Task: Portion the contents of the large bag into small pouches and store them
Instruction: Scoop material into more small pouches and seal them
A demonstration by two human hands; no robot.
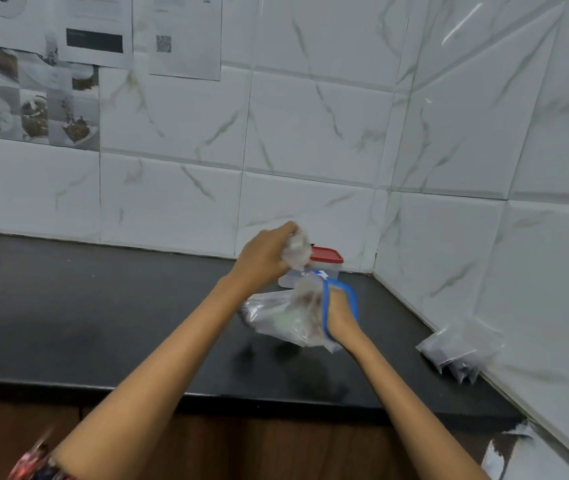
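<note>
A large clear zip bag with a blue seal strip hangs just above the black counter, lying on its side. My right hand is pushed in through the bag's blue-rimmed mouth, fingers hidden inside. My left hand is raised above the bag and is closed on a crumpled small clear pouch. Dark contents show faintly through the large bag. Several filled small pouches lean against the right wall.
A clear container with a red lid stands in the back corner, behind my left hand. Tiled walls close off the back and right. Papers hang on the wall at upper left. The counter's front edge runs below my forearms.
</note>
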